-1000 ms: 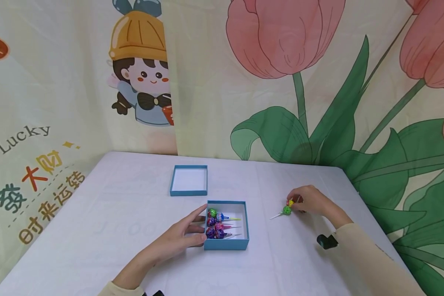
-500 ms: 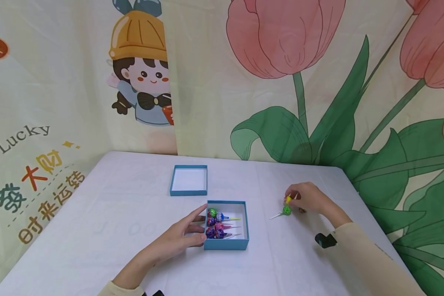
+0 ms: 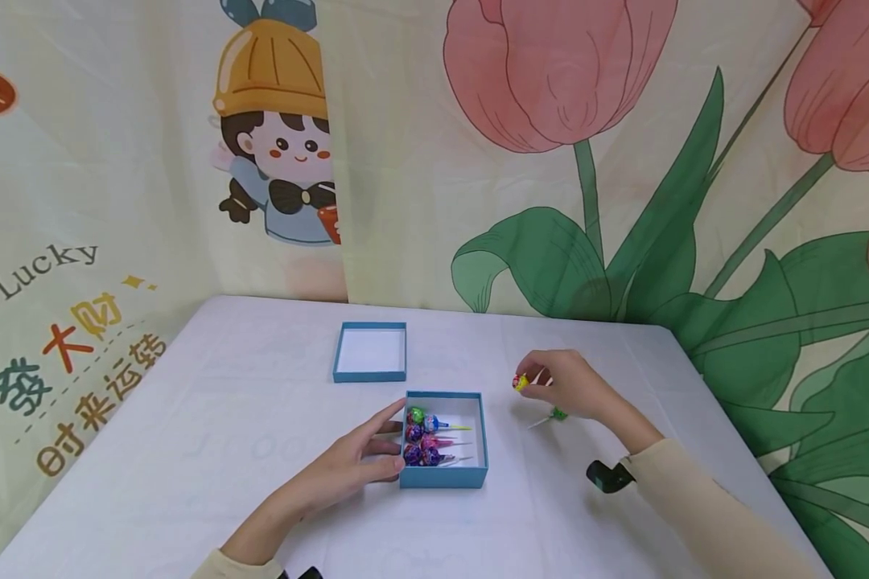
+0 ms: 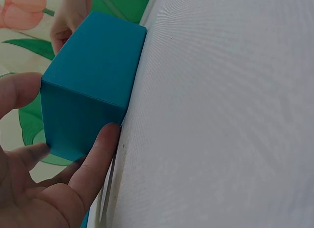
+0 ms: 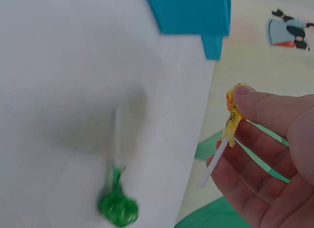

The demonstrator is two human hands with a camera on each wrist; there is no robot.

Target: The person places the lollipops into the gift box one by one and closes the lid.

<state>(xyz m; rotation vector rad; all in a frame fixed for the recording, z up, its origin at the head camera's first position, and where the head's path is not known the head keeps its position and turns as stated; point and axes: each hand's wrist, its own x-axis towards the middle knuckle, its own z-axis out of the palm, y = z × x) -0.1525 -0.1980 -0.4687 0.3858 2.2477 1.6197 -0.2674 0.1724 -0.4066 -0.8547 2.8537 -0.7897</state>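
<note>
A small yellow-wrapped lollipop on a white stick (image 3: 521,382) is pinched in the fingers (image 5: 265,107) of the right hand (image 3: 568,386), lifted above the white tabletop (image 3: 224,434). Just below lies a green-wrapped lollipop (image 3: 558,414). The left hand (image 3: 358,462) rests with relaxed fingers against the open teal cardboard box (image 3: 445,478) holding more lollipops.

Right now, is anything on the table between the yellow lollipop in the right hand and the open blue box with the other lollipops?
Nothing visible. The right hand pinches the yellow lollipop above bare table, just right of the blue box. The green lollipop lies under the hand, off that line. The left hand holds the box's far side.
</note>
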